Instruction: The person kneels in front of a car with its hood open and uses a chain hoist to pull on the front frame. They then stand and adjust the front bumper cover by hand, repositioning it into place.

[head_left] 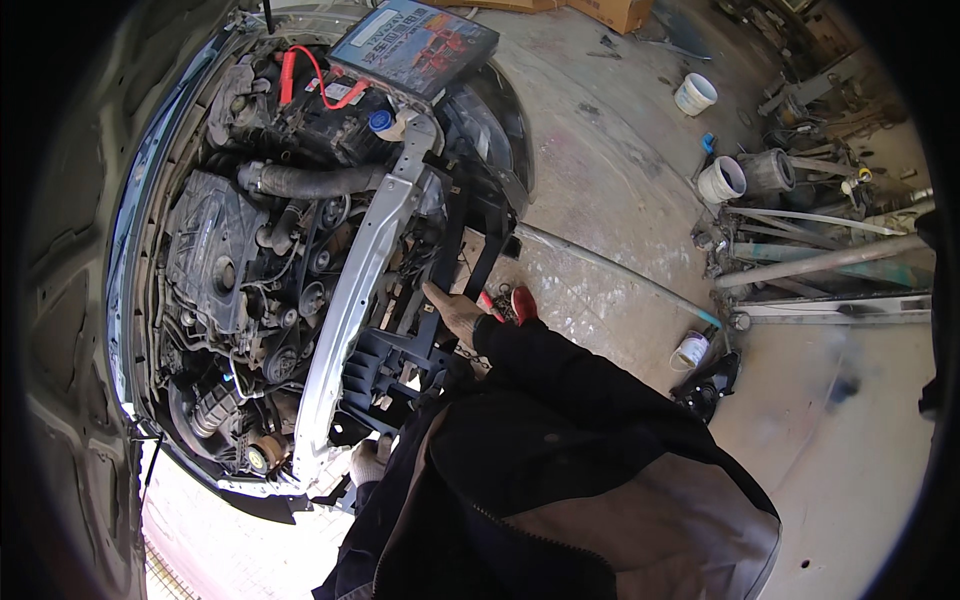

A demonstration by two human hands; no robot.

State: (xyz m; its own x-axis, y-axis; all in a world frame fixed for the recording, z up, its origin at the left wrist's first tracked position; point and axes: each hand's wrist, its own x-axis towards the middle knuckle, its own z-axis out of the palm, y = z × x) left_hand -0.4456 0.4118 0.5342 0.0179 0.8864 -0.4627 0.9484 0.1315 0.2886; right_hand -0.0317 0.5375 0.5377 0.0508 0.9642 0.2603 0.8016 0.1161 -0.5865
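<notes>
A black slatted plastic frame sits at the car's front end, just outside the silver crossbar. My right hand, in a light knit glove, is closed at the frame's outer side, with one finger stretched along a black upright. Its other fingers are partly hidden. Lower down, my left hand, also gloved, closes at the frame's near end, close to the bar's lower end. Part of that hand is covered by my sleeve and the frame. Behind the crossbar lies the engine with its dark cover.
A flat printed box rests over the car's far front corner. Red clamps and cable lie near the battery. Right of me, a long pole crosses the floor. White buckets and scrap pipes stand beyond. The raised hood is at left.
</notes>
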